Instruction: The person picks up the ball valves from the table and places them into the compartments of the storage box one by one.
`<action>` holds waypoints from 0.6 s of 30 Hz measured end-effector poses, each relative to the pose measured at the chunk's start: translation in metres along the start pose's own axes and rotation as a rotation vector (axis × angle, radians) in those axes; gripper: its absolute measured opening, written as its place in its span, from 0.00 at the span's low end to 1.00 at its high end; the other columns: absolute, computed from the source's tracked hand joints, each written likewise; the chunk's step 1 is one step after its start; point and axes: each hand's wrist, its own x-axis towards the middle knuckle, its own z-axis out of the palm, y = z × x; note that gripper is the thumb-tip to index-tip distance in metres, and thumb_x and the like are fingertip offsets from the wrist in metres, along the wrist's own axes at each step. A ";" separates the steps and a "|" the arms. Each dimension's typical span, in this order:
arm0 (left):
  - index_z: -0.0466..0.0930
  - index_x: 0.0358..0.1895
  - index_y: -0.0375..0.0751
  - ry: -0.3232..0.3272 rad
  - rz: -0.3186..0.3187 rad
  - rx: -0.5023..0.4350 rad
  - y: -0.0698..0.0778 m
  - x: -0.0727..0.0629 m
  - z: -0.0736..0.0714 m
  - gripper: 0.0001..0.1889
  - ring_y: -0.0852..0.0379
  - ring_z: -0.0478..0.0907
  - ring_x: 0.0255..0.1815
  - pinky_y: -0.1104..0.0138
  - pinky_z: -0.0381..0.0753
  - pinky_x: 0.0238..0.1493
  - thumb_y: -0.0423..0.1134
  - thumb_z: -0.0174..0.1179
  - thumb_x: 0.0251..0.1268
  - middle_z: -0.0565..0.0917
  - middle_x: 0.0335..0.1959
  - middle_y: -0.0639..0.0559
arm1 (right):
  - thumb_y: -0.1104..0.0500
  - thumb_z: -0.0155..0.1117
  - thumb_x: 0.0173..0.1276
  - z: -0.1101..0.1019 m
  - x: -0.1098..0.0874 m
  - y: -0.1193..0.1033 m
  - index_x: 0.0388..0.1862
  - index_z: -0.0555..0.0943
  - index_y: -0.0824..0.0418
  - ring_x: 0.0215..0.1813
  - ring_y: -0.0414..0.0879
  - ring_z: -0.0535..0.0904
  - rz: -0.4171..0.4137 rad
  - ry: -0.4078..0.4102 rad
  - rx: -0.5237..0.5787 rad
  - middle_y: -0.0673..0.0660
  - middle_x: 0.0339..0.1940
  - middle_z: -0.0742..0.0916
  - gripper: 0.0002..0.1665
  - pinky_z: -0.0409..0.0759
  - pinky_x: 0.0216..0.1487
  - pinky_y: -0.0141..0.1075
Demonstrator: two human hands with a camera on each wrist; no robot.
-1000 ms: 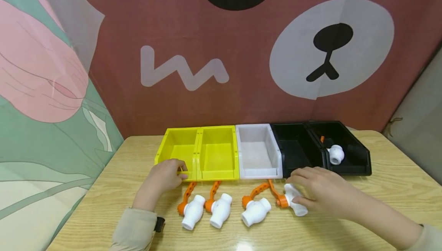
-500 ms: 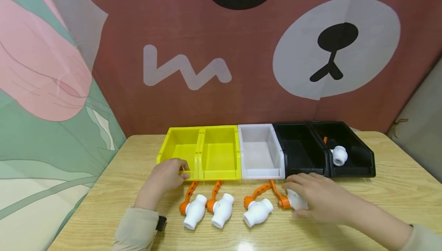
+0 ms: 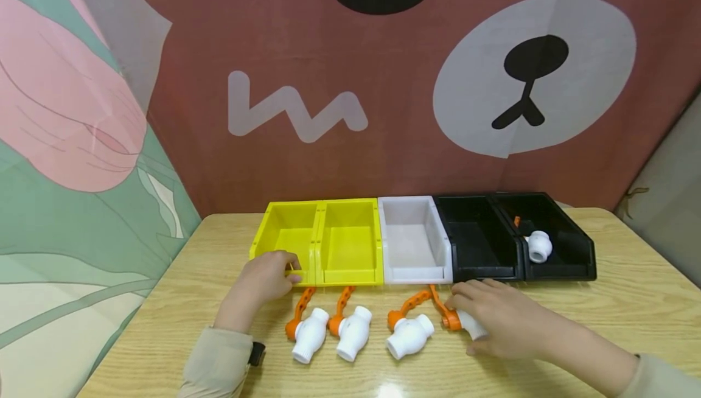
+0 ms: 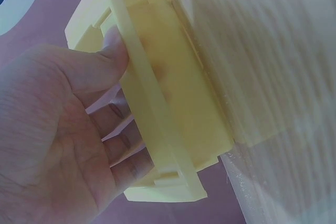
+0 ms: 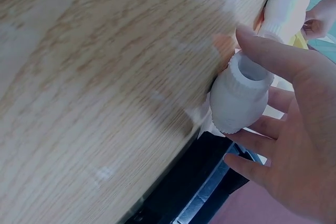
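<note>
My right hand (image 3: 504, 319) grips a white ball valve (image 3: 472, 324) with an orange lever handle, at the right end of a row on the table. In the right wrist view the thumb lies across one side of the valve (image 5: 236, 98) and the fingers are on the other. My left hand (image 3: 267, 276) rests at the front rim of the leftmost yellow bin (image 3: 290, 227). In the left wrist view the thumb touches the rim and the fingertips are hidden behind it. Three similar valves, a left one (image 3: 310, 335), a middle one (image 3: 353, 333) and a right one (image 3: 411, 336), lie between my hands.
A second yellow bin (image 3: 348, 233), a white bin (image 3: 414, 240) and a black bin (image 3: 475, 240) stand side by side. The rightmost black bin (image 3: 575, 252) holds a white valve (image 3: 539, 246). A printed cloth (image 3: 328, 167) hangs behind the wooden table (image 3: 219, 240).
My right hand has shifted slightly toward the front and closed further over the rightmost valve, covering more of it. The left hand stays at the yellow bin. The view has shifted slightly.
</note>
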 end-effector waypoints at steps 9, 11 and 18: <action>0.84 0.35 0.48 -0.003 0.000 0.003 -0.001 0.001 0.000 0.04 0.53 0.75 0.33 0.56 0.77 0.38 0.40 0.70 0.61 0.82 0.35 0.53 | 0.43 0.81 0.48 0.000 0.002 0.000 0.52 0.81 0.54 0.56 0.54 0.77 -0.026 0.009 -0.025 0.55 0.55 0.81 0.34 0.74 0.57 0.58; 0.84 0.35 0.48 -0.003 0.001 0.002 -0.001 0.001 0.000 0.04 0.53 0.75 0.33 0.56 0.77 0.38 0.40 0.70 0.61 0.82 0.35 0.53 | 0.43 0.81 0.48 0.000 0.002 0.000 0.52 0.81 0.54 0.56 0.54 0.77 -0.025 0.004 -0.024 0.55 0.55 0.81 0.33 0.74 0.57 0.58; 0.84 0.35 0.48 -0.001 0.004 -0.001 -0.001 0.001 0.000 0.04 0.54 0.75 0.33 0.56 0.78 0.38 0.40 0.70 0.61 0.82 0.35 0.53 | 0.45 0.81 0.47 -0.002 0.000 0.000 0.52 0.82 0.54 0.56 0.56 0.78 -0.024 -0.012 -0.019 0.56 0.55 0.81 0.33 0.75 0.56 0.59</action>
